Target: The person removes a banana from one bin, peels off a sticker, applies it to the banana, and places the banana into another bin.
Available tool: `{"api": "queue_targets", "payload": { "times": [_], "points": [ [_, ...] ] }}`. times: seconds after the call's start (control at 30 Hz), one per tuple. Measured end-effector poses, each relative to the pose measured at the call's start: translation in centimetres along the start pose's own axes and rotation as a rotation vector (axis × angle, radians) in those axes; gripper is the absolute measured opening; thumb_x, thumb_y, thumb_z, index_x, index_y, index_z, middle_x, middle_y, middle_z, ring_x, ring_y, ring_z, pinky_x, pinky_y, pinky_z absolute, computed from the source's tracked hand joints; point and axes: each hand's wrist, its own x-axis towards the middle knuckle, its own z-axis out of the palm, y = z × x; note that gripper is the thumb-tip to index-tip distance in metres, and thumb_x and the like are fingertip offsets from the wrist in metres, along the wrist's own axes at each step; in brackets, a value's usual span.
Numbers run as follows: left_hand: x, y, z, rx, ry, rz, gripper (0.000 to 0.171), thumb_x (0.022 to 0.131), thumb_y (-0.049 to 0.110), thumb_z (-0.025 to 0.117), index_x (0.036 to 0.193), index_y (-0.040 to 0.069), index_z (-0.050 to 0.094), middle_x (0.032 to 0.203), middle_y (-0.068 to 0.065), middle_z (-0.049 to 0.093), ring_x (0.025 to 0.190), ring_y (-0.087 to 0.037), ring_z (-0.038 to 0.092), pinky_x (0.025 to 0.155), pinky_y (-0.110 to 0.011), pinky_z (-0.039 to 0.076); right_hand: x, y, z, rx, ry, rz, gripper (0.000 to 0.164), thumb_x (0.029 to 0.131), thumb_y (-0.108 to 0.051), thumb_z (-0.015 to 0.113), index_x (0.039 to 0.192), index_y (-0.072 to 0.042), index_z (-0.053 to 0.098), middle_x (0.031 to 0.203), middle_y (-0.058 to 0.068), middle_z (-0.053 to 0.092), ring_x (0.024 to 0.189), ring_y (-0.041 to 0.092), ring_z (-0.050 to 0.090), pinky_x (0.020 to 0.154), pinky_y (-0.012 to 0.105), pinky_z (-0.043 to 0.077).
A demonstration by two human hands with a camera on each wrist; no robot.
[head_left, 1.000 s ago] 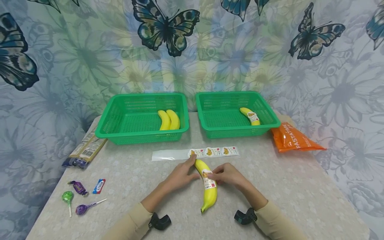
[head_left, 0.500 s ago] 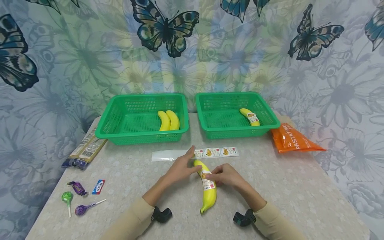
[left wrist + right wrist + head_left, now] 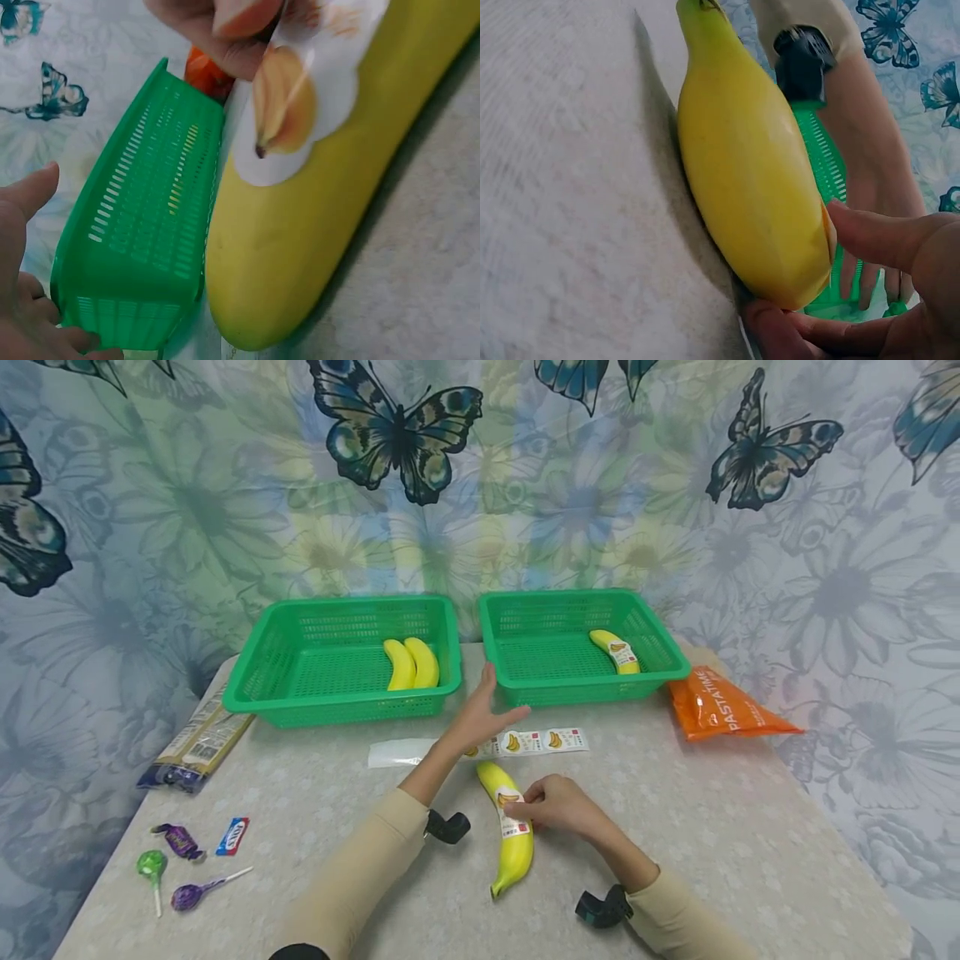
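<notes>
A yellow banana [image 3: 515, 860] lies on the table with a white banana-picture sticker [image 3: 289, 112] along its upper side. My right hand [image 3: 562, 806] holds it, thumb over the sticker and fingers curled against the side; the right wrist view shows the thumb [image 3: 870, 232] and fingers around the banana's end. My left hand [image 3: 480, 718] is raised over the sticker strip [image 3: 532, 742], thumb and fingers spread and holding nothing. It overlaps the front corner of the right green basket [image 3: 585, 693] in the head view. Part of the strip is hidden behind the left hand and wrist.
Two bananas [image 3: 412, 664] lie in the left green basket [image 3: 337, 714], one stickered banana [image 3: 618, 652] in the right one. An orange bag [image 3: 727, 706] stands at right. At left are a flat package [image 3: 198, 743], two lollipops [image 3: 152, 864] and two wrapped sweets [image 3: 232, 836].
My left hand has left the banana's far end and moved forward toward the baskets, fingers spreading. The right hand stays on the banana. The head view has shifted slightly.
</notes>
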Motion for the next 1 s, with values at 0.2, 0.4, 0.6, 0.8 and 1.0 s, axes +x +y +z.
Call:
{"api": "queue_targets", "payload": {
  "times": [0.2,0.4,0.6,0.8,1.0],
  "points": [
    [2.0,0.6,0.1,0.005,0.064,-0.027,0.109,0.086,0.063,0.061,0.157,0.015,-0.006,0.166,-0.003,-0.007,0.153,-0.025,0.002,0.123,-0.052,0.015,0.0,-0.3,0.0,0.01,0.018,0.024,0.036,0.079,-0.039,0.079,0.089,-0.006,0.074,0.073,0.002,0.067,0.064,0.015,0.062,0.055,0.025,0.046],
    [3.6,1.0,0.0,0.045,0.095,-0.015,0.108,0.087,0.063,0.06,0.158,0.014,-0.006,0.166,-0.003,-0.008,0.153,-0.028,0.002,0.122,-0.055,0.017,0.1,0.0,0.3,0.053,0.019,0.013,0.038,0.076,-0.04,0.082,0.09,-0.005,0.074,0.074,0.002,0.069,0.063,0.016,0.063,0.055,0.025,0.047],
    [5.3,1.5,-0.4,0.095,0.084,-0.002,0.109,0.087,0.06,0.06,0.157,0.01,-0.007,0.166,-0.009,-0.008,0.153,-0.034,0.002,0.121,-0.057,0.017,0.2,0.3,0.5,0.099,0.024,-0.001,0.037,0.074,-0.039,0.083,0.088,-0.005,0.076,0.075,0.002,0.07,0.062,0.015,0.064,0.055,0.026,0.048],
    [6.1,1.4,-0.7,0.141,0.06,-0.031,0.113,0.084,0.065,0.061,0.157,0.007,-0.005,0.166,-0.007,-0.011,0.153,-0.032,0.002,0.121,-0.056,0.019,0.3,0.4,0.5,0.128,0.015,-0.001,0.037,0.074,-0.039,0.083,0.089,-0.005,0.076,0.077,0.002,0.071,0.063,0.015,0.064,0.056,0.027,0.05],
    [6.4,1.1,-0.6,0.152,0.05,-0.045,0.115,0.082,0.07,0.058,0.157,0.01,-0.006,0.165,-0.004,-0.014,0.153,-0.03,0.005,0.12,-0.056,0.023,0.4,0.4,0.3,0.134,0.02,0.01,0.038,0.073,-0.038,0.084,0.09,-0.005,0.077,0.078,0.003,0.071,0.063,0.015,0.064,0.057,0.027,0.051]
  ]
}}
